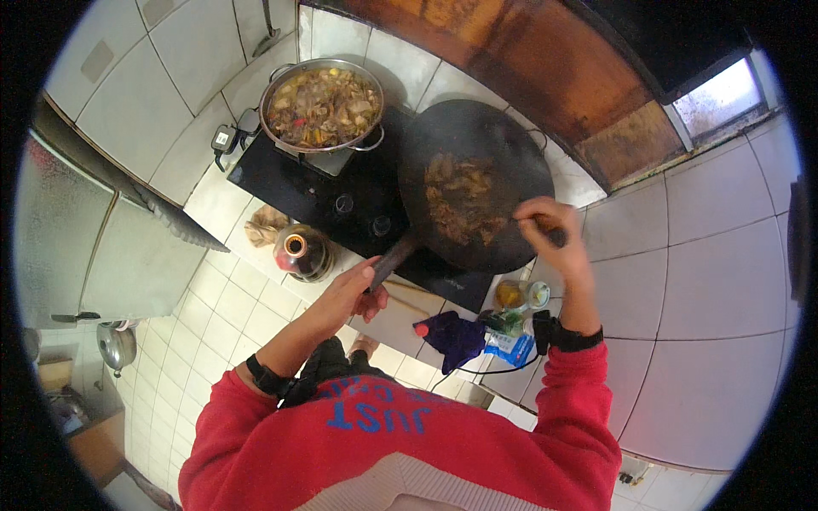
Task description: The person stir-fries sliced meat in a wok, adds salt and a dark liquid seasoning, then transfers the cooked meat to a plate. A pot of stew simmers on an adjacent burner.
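Observation:
A dark wok (511,166) sits over the right side of a black glass gas stove (300,175). Browned food pieces (463,195) lie in its bottom, with haze above them. My left hand (354,290) is closed around the wok's long handle (399,252). Over the wok's right rim, my right hand (553,230) grips the dark handle of a cooking utensil (557,238); its working end cannot be made out against the wok. A wide steel pot (377,131), filled nearly to the rim with stew (323,105), stands on the left rear burner.
A large bottle of dark liquid (303,252) and a crumpled brown cloth (266,225) stand by the stove's left front. Glass jars (511,295), a purple cloth (452,335) and a blue-white packet (509,348) crowd the right counter. A tiled wall (639,281) rises at right.

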### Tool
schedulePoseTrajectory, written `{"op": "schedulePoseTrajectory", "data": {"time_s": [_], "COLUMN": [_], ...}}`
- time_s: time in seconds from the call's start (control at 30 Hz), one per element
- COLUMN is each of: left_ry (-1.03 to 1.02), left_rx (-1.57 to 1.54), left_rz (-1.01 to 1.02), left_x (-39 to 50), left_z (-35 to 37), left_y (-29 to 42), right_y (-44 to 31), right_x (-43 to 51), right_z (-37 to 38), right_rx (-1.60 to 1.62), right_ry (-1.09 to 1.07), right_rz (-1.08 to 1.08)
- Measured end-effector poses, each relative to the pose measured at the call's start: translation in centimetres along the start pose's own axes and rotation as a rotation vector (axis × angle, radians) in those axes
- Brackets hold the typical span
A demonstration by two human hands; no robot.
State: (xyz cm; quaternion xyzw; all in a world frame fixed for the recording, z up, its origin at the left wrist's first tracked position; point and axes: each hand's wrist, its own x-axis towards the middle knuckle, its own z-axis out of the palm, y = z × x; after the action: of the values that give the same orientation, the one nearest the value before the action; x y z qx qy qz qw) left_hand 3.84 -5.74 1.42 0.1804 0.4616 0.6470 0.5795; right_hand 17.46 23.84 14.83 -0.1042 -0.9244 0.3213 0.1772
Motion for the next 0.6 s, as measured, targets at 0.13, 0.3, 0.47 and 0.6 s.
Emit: {"op": "schedulePoseTrajectory", "data": {"time_s": [0.13, 0.3, 0.47, 0.6], "left_ry": [0.018, 0.002, 0.013, 0.043], "left_rx": [0.009, -0.002, 0.013, 0.011], "left_rz": [0.009, -0.004, 0.026, -0.015], "left_x": [0.0, 0.0, 0.0, -0.1], "left_z": [0.1, 0.0, 0.1, 0.0], "left_y": [-0.2, 0.0, -0.2, -0.3], "right_y": [2.1, 7.3, 8.1, 3.8], "right_x": [-0.2, -0.2, 0.9, 0.6], "right_z": [-4.2, 0.0, 3.4, -0.5], "right_rx": [0.055, 0.424, 0.623, 0.316], "right_ry": [0.289, 0.463, 0.734, 0.473], "right_rz": [0.708, 0.530, 0.379, 0.584]}}
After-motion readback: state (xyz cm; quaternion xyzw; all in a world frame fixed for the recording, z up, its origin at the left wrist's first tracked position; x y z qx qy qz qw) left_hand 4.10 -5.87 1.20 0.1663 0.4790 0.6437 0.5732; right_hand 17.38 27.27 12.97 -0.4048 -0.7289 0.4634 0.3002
